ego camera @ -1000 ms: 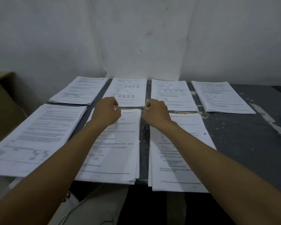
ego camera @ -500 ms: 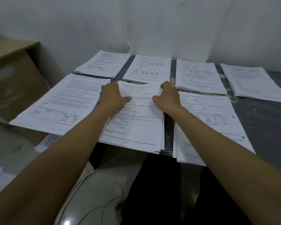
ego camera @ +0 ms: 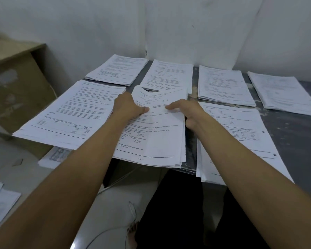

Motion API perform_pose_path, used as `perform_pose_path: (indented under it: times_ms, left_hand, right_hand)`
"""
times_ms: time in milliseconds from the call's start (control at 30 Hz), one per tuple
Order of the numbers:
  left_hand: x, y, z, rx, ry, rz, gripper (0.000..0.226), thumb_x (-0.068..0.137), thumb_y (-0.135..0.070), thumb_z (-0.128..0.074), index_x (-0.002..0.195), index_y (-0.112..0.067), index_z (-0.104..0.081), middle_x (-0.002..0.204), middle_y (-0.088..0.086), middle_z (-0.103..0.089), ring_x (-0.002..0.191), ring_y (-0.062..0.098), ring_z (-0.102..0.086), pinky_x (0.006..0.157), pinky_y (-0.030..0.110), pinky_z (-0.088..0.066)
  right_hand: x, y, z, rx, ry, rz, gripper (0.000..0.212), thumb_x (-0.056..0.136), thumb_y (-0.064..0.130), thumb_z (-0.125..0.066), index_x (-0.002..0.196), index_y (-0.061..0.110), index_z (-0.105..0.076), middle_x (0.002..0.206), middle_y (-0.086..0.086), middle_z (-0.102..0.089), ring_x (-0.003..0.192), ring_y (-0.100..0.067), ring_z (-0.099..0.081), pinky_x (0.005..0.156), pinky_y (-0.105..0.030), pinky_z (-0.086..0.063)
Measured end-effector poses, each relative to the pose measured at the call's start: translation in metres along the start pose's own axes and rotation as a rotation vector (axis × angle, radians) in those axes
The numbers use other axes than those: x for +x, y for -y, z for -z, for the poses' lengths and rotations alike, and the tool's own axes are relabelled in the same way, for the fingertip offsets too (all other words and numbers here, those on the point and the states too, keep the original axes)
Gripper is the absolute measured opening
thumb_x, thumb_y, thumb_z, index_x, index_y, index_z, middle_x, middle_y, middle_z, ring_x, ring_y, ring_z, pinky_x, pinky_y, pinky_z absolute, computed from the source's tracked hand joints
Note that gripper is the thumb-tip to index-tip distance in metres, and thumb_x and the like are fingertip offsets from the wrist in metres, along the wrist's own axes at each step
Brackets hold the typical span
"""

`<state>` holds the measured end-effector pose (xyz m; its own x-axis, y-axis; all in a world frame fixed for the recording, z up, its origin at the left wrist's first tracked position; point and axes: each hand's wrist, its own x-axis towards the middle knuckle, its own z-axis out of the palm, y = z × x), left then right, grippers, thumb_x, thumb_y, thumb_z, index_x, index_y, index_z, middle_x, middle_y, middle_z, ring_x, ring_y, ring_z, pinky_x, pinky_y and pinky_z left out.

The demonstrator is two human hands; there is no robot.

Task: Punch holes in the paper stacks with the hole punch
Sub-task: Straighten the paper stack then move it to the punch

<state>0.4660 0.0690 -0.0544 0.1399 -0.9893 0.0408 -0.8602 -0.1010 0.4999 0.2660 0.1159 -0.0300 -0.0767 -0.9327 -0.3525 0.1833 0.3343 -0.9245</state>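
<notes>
Both hands gripped the middle stack (ego camera: 151,133) at the table's (ego camera: 294,133) near edge: the left hand (ego camera: 128,106) held its left side, thumb on top, and the right hand (ego camera: 188,112) held its right side, fingers closed on the sheets, whose far end bowed upward. The stack nearer the right edge (ego camera: 241,137) already showed punched holes; the remaining stacks appeared unpunched. No hole punch was visible, so most of the task seemingly remained.
</notes>
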Motion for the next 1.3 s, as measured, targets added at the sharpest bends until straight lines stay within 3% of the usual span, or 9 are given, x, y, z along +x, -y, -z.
perform_pose_path:
  times_ms: [133,267,333,400,500,700,900,1100,1300]
  left_hand:
    - [-0.010,0.003,0.000,-0.134,0.000,0.044,0.090,0.069,-0.058,-0.084,0.133,-0.004,-0.050,0.133,0.012,-0.056,0.125,0.029,-0.053,0.102,0.044,-0.048]
    - [-0.025,0.007,0.006,-0.657,-0.083,0.125,0.067,0.072,-0.049,-0.085,0.120,-0.018,-0.050,0.115,-0.002,-0.064,0.099,0.016,-0.066,0.081,0.034,-0.056]
    - [-0.030,0.006,0.015,-0.825,-0.103,0.181,0.062,0.075,-0.048,-0.082,0.120,-0.019,-0.052,0.105,-0.006,-0.066,0.090,0.013,-0.068,0.074,0.030,-0.055]
    - [-0.031,0.002,0.027,-0.907,-0.091,0.176,0.041,0.082,-0.042,-0.079,0.109,-0.014,-0.067,0.092,-0.006,-0.075,0.082,0.017,-0.074,0.067,0.028,-0.058]
    - [-0.032,-0.011,0.049,-0.967,-0.091,0.075,0.019,0.090,-0.032,-0.074,0.101,-0.017,-0.072,0.091,-0.005,-0.078,0.078,0.014,-0.076,0.070,0.034,-0.063]
    - [-0.045,-0.047,0.084,-1.003,-0.192,-0.133,0.022,0.092,-0.028,-0.072,0.108,-0.015,-0.064,0.099,-0.004,-0.075,0.078,0.007,-0.075,0.065,0.026,-0.061]
    - [-0.062,-0.089,0.094,-1.050,-0.178,-0.326,0.028,0.095,-0.023,-0.067,0.117,-0.006,-0.059,0.107,0.002,-0.074,0.089,0.016,-0.075,0.075,0.035,-0.063]
    - [-0.079,-0.139,0.081,-1.084,-0.126,-0.480,0.022,0.100,-0.021,-0.060,0.121,-0.013,-0.059,0.110,-0.002,-0.073,0.093,0.013,-0.074,0.077,0.033,-0.062]
    - [-0.094,-0.170,0.050,-1.144,-0.075,-0.555,0.013,0.100,-0.022,-0.061,0.111,-0.022,-0.065,0.106,-0.005,-0.075,0.094,0.013,-0.074,0.079,0.033,-0.061]
  right_hand:
    - [-0.008,0.001,0.001,-0.070,0.019,-0.021,0.037,0.069,-0.014,-0.078,0.103,-0.002,-0.070,0.099,-0.017,-0.075,0.085,-0.034,-0.074,0.074,-0.050,-0.061]
    - [-0.016,0.010,0.006,0.005,0.063,0.137,0.036,0.070,-0.015,-0.077,0.084,0.014,-0.063,0.092,-0.012,-0.077,0.086,-0.033,-0.074,0.076,-0.049,-0.060]
    - [-0.018,0.020,0.009,-0.018,0.081,0.168,0.033,0.071,-0.011,-0.080,0.094,0.008,-0.067,0.093,-0.011,-0.077,0.086,-0.032,-0.074,0.077,-0.047,-0.061]
    - [-0.023,0.031,0.011,-0.053,0.094,0.185,0.041,0.071,-0.007,-0.082,0.109,0.002,-0.069,0.100,-0.013,-0.076,0.090,-0.032,-0.074,0.080,-0.046,-0.060]
    - [-0.030,0.048,0.014,-0.074,0.080,0.260,0.045,0.071,-0.004,-0.083,0.113,0.002,-0.069,0.103,-0.012,-0.076,0.090,-0.030,-0.074,0.079,-0.042,-0.061]
    - [-0.045,0.084,0.027,-0.066,0.027,0.424,0.037,0.069,0.000,-0.085,0.103,0.008,-0.072,0.093,-0.005,-0.078,0.083,-0.025,-0.076,0.071,-0.036,-0.061]
    - [-0.070,0.107,0.054,-0.047,-0.078,0.581,0.037,0.069,0.003,-0.086,0.103,0.007,-0.072,0.093,-0.003,-0.078,0.083,-0.024,-0.076,0.072,-0.037,-0.062]
    - [-0.103,0.121,0.089,-0.008,-0.201,0.680,0.029,0.070,0.000,-0.084,0.093,0.013,-0.072,0.082,0.004,-0.077,0.072,-0.018,-0.075,0.059,-0.026,-0.059]
    - [-0.124,0.120,0.134,-0.052,-0.278,0.725,0.026,0.071,0.004,-0.084,0.088,0.018,-0.072,0.079,0.007,-0.077,0.071,-0.015,-0.074,0.060,-0.025,-0.059]
